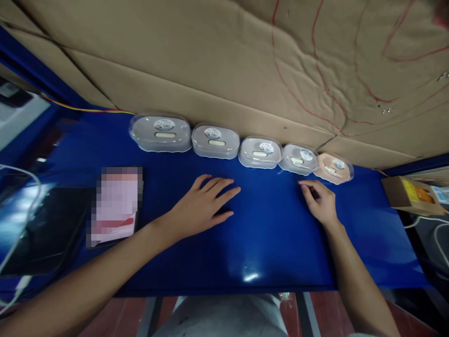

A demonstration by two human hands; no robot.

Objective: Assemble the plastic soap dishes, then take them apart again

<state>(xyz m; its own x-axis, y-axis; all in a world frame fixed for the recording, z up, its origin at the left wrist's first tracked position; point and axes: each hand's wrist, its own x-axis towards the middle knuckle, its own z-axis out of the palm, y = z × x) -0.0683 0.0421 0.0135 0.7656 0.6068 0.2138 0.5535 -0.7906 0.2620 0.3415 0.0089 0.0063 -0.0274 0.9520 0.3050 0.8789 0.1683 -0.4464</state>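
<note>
Several oval boxes with clear lids stand in a row along the back of the blue table. The leftmost box (145, 135) is the largest, and the rightmost box (342, 174) is peach-coloured. Between them are a second box (231, 142), a third box (247, 154) and a fourth box (291, 157). My left hand (208, 203) is over the table in front of the second box, fingers spread, holding nothing. Near the fourth and peach boxes, my right hand (321, 201) has its fingers curled together in a pinch; what they hold, if anything, is hidden.
A blurred-out screen (117, 201) lies left of my left hand, with a dark tablet (49, 229) and white cable farther left. Brown sheeting (210, 61) rises behind the boxes. A cardboard box (403, 194) stands at the right edge of the blue table (273, 243).
</note>
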